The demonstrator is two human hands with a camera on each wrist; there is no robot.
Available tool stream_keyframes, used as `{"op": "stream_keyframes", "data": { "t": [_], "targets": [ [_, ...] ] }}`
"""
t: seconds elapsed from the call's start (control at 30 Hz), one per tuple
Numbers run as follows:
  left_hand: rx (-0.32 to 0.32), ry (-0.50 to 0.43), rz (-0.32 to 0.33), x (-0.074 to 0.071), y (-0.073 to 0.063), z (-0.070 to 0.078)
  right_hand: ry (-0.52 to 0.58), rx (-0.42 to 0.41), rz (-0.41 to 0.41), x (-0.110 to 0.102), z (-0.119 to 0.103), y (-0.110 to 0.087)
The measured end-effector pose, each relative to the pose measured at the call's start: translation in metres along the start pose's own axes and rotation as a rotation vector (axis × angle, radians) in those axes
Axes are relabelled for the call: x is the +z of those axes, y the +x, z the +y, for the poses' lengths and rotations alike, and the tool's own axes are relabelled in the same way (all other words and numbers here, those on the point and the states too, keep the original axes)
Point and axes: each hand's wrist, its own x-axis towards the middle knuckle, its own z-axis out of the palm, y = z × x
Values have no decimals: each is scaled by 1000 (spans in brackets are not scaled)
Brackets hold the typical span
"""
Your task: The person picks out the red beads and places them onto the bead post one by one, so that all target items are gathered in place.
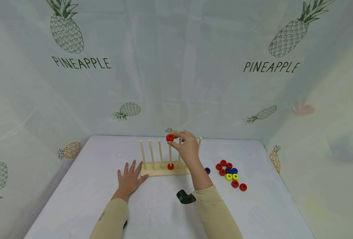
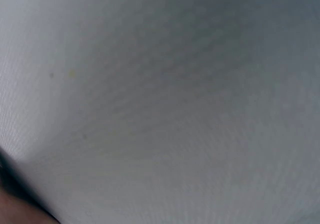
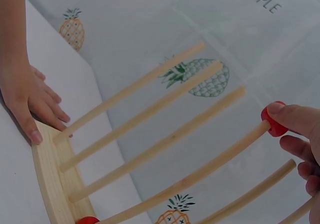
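A light wooden rack (image 1: pixel 155 172) with a row of upright pegs stands toward the back of the table. One red bead (image 1: pixel 171 166) sits at the foot of a middle peg (image 3: pixel 200 176). At the top of that same peg, my right hand (image 1: pixel 189 147) pinches another red bead (image 3: pixel 274 119) between thumb and fingers. In the right wrist view the bead is right at the peg's tip. My left hand (image 1: pixel 129 179) lies with fingers spread on the table, its thumb touching the rack's left end. The left wrist view shows mostly blurred pale surface.
Right of the rack lie loose red beads (image 1: pixel 243 187), blue beads (image 1: pixel 234 171) and yellow beads (image 1: pixel 235 177). A single dark blue bead (image 1: pixel 207 170) is close by the right forearm. Behind the white table (image 1: pixel 152 212) hangs a pineapple-print curtain (image 1: pixel 176 83).
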Motion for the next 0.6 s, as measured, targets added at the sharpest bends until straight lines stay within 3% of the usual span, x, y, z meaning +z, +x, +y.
{"op": "stream_keyframes", "data": {
  "t": [0.6],
  "targets": [
    [-3,3,-20,-3,-1,2,-80,2,-28,0,-2,1]
  ]
}}
